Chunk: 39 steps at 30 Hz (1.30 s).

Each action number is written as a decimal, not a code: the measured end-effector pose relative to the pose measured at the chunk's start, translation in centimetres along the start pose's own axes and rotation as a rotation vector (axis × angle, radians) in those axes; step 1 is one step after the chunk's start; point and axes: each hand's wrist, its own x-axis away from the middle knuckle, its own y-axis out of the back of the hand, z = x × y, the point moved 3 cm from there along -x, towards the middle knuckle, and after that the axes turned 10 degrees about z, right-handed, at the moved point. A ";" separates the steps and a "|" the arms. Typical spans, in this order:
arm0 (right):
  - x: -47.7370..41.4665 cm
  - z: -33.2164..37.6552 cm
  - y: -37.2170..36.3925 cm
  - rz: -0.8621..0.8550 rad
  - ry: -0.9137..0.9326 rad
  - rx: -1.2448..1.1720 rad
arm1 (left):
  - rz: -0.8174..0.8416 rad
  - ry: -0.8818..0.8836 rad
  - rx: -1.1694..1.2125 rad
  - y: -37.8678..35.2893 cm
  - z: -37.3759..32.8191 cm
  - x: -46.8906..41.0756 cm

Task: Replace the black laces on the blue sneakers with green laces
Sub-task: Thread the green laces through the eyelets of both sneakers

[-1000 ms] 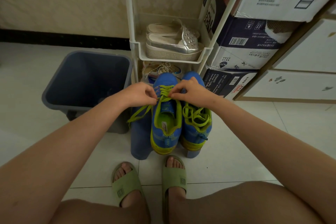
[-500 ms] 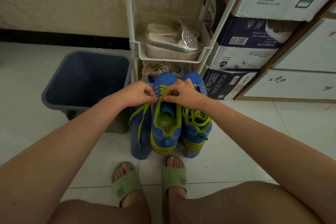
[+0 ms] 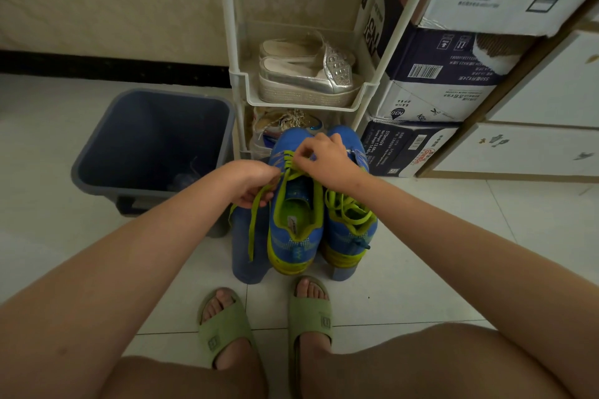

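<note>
Green lace (image 3: 253,223) runs through both my grips over the left sneaker (image 3: 293,233), which sits toe away from me on a blue stool (image 3: 248,256), heel at the stool's near edge. My left grip (image 3: 251,183) is curled round one end of that lace at the stool's left edge, and the loose tail hangs from it down the stool's left side, well short of the floor (image 3: 453,236). My right grip (image 3: 327,160) hovers over the toes of the pair, thumb and forefinger pinching the lace where it crosses the front eyelets of the left sneaker. Touching it along the stool's right edge is the right sneaker (image 3: 351,233), threaded with a green lace of its own, whose slack loops (image 3: 348,207) lie in a heap across the opening. My feet in green slippers (image 3: 227,330) rest on the tiles just before the stool. A grey bin (image 3: 152,142) stands just left of the stool. Behind the stool rises a white rack (image 3: 240,81) with silver shoes (image 3: 304,81) on a shelf, and cartons (image 3: 437,74) are stacked to its right.
</note>
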 end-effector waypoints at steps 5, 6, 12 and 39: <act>0.2 -0.9 0.4 0.075 0.007 -0.111 | -0.078 -0.030 0.171 0.1 0.5 -0.2; 0.1 -1.2 0.3 0.089 -0.006 -0.137 | -0.071 -0.037 0.275 0.0 0.6 -0.3; -0.2 -1.8 0.6 0.059 -0.003 -0.245 | -0.077 -0.207 0.772 -0.5 -0.4 0.0; 0.3 -0.9 4.0 0.108 0.140 -1.330 | -0.053 -0.639 0.117 1.6 -2.4 3.0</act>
